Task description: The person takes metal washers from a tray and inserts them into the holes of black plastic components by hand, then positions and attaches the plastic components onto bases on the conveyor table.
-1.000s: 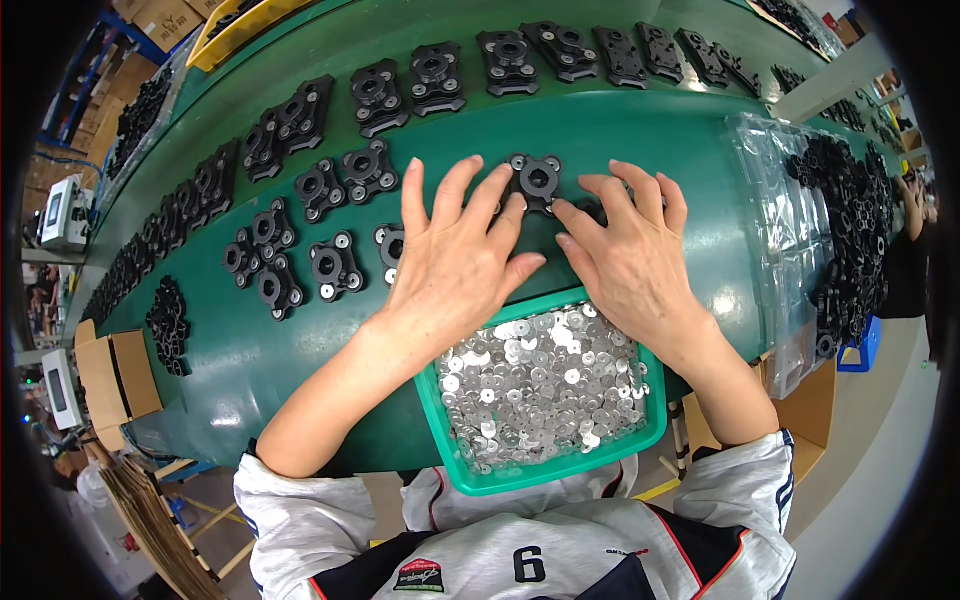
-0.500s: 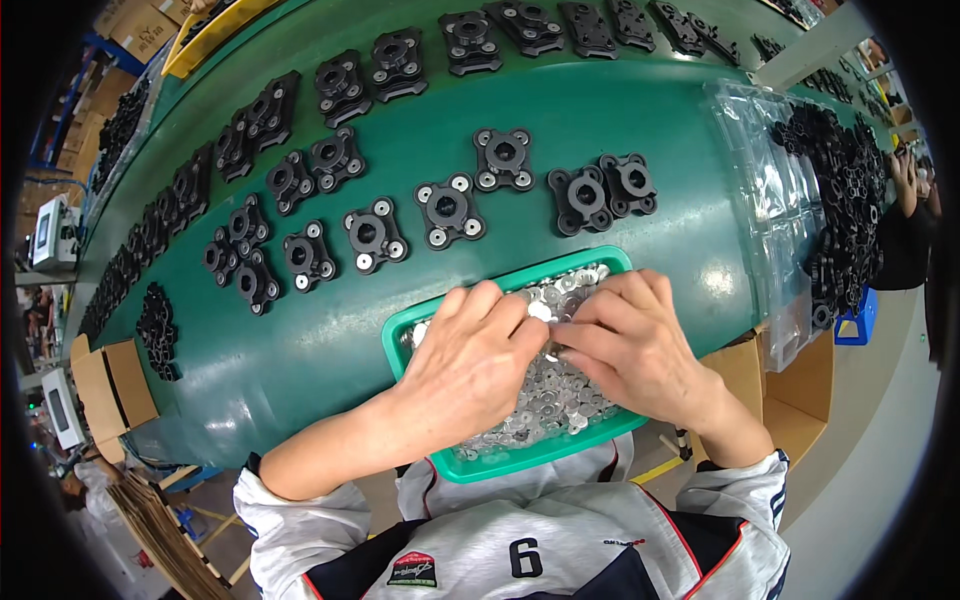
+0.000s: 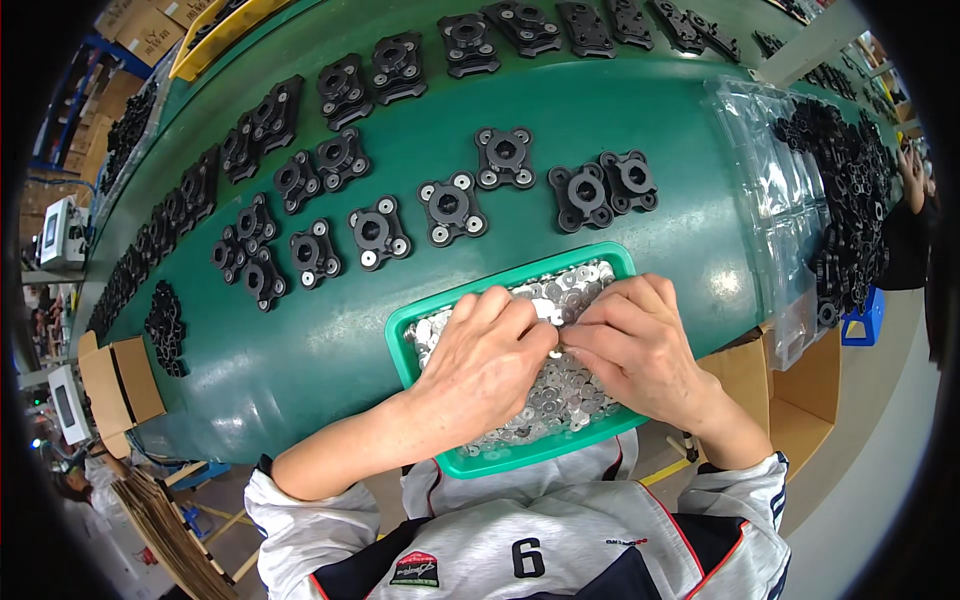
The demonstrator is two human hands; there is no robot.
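Note:
A green plastic bin [image 3: 400,362] full of loose silver washers [image 3: 560,397] sits in front of my body at the belt's near edge. Over it, my left hand [image 3: 488,358] and my right hand [image 3: 640,345] meet with fingers bent and tips pinched together. Something small and pale shows between the fingertips, but the fingers mostly cover it and I cannot make it out. Beyond the bin, black four-lobed parts [image 3: 451,207] with round hubs lie spread on the green belt. Several of them have silver washers at their corners; the pair at right [image 3: 580,197] shows dark corners.
Rows of black parts [image 3: 398,65] line the far side of the green belt [image 3: 330,380]. At right lie clear plastic sheeting [image 3: 775,190] and a heap of black parts [image 3: 850,200]. Cardboard boxes [image 3: 120,382] stand at both sides. Another person's hand [image 3: 910,178] shows far right.
Both hands stay over the bin, fingertips drawn a little closer together. The view has shifted slightly, so the left-side parts appear a little further right.

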